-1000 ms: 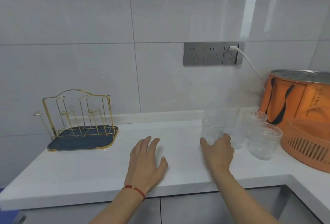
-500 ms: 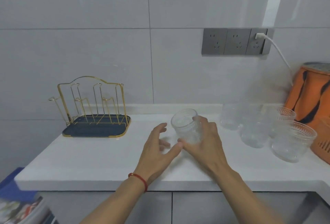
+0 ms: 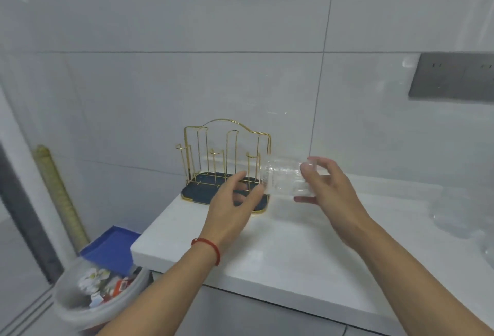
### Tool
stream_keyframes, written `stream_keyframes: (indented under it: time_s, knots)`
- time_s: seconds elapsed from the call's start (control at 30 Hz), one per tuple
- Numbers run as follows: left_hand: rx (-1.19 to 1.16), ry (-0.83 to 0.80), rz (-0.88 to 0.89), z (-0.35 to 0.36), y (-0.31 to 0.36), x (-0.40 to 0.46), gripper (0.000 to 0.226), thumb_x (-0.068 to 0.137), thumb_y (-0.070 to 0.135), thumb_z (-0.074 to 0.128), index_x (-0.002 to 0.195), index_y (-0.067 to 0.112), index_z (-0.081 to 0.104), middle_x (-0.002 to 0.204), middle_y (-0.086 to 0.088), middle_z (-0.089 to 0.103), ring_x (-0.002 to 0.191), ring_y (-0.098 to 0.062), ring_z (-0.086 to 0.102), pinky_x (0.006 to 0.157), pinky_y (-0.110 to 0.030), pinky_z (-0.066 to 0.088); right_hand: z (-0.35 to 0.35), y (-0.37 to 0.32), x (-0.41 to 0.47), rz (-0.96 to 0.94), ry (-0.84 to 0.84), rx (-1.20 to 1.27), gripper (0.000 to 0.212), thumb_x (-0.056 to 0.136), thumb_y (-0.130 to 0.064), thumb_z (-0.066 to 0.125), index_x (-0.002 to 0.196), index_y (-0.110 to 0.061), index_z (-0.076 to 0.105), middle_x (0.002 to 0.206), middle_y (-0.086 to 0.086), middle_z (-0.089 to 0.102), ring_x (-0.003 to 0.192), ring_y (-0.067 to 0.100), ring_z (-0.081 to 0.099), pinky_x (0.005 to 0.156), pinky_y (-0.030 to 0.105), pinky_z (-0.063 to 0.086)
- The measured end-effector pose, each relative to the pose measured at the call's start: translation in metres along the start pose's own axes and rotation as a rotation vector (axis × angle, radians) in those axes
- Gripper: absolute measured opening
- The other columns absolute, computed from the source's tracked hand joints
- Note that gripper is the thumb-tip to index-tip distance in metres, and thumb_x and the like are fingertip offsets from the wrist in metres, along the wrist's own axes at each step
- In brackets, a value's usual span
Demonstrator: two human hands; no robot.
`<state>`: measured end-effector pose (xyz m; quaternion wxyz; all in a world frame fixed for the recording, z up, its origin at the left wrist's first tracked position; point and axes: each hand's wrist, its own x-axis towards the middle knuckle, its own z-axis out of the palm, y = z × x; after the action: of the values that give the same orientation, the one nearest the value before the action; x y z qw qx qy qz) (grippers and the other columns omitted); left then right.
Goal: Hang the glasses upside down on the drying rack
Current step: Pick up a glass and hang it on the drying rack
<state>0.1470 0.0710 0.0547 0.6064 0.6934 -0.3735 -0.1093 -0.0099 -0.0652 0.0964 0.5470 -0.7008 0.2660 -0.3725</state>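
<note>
From the head camera, the right hand (image 3: 330, 196) pinches a clear ribbed drinking glass (image 3: 286, 179) by its base end, thumb on top and fingers beneath, so that the glass lies on its side in the air with its open mouth turned left toward the gold wire drying rack with a dark blue drip tray (image 3: 227, 164); this sideways hold looks like a half-finished turn, the mouth probably meant to tip further down over one of the upright gold prongs; the left hand (image 3: 232, 210) is spread and holds nothing, its fingertips just beside the rim of the glass, seemingly ready to steady or guide it; the rack stands at the left end of the white tabletop (image 3: 294, 255), close against the grey tiled wall, and none of its prongs carries a glass yet, so the task appears to be at its first hanging; the drip tray under the prongs looks bare, presumably set there to catch drops; at the right edge more clear glasses (image 3: 454, 218) stand on the tabletop, blurred, their number hard to tell; below the tabletop's left end a round grey waste bin (image 3: 69, 306) holds crumpled wrappers and paper scraps, with a blue box (image 3: 112, 247) just behind it, its contents not visible.
</note>
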Motion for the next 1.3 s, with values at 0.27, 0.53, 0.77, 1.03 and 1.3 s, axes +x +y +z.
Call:
stream_keyframes:
  time_s: [0.27,0.53,0.77,1.03,1.3]
  knots:
    - [0.87,0.02,-0.042,-0.043,-0.072,0.023,0.058,0.092,0.049,0.047,0.142,0.02,0.038,0.154,-0.012,0.03,0.142,-0.03,0.023,0.118,-0.046,0.03,0.046,-0.088,0.114,-0.269,0.205,-0.101,0.056,0.085,-0.049,0.068,0.138,-0.038,0.052,0.134,-0.001,0.058,0.114,0.012,0.066,0.093,0.045,0.061]
    - [0.92,-0.022,-0.135,-0.042,-0.082,0.027,0.057,0.096,0.052,0.037,0.143,0.02,0.035,0.156,-0.009,0.029,0.141,-0.028,0.025,0.119,-0.043,0.03,0.144,-0.118,0.214,-0.2,-0.098,-0.33,0.073,0.077,-0.039,0.081,0.143,-0.023,0.054,0.138,0.007,0.058,0.115,0.026,0.064,0.092,0.043,0.06]
    - [1.005,-0.073,-0.17,-0.041,-0.083,0.031,0.062,0.099,0.051,0.032,0.152,0.02,0.025,0.163,-0.01,0.021,0.149,-0.032,0.017,0.124,-0.048,0.02,0.2,-0.1,0.26,-0.168,-0.444,-0.553,0.067,0.079,-0.031,0.087,0.141,-0.019,0.062,0.131,0.007,0.055,0.106,0.027,0.064,0.071,0.033,0.06]
    - [1.026,-0.062,-0.152,-0.04,-0.084,0.031,0.06,0.098,0.048,0.032,0.15,0.019,0.027,0.162,-0.013,0.021,0.148,-0.033,0.017,0.124,-0.048,0.018,0.213,-0.077,0.282,-0.103,-0.793,-0.752,0.062,0.062,-0.037,0.099,0.118,-0.041,0.074,0.134,0.001,0.067,0.117,0.029,0.07,0.093,0.041,0.063]
    - [1.015,-0.046,-0.136,-0.04,-0.087,0.032,0.057,0.097,0.048,0.032,0.148,0.02,0.03,0.158,-0.011,0.027,0.144,-0.032,0.024,0.122,-0.047,0.025,0.213,-0.082,0.281,-0.125,-0.877,-0.78,0.051,0.083,-0.024,0.087,0.13,-0.033,0.071,0.137,-0.003,0.067,0.128,0.022,0.062,0.107,0.039,0.054]
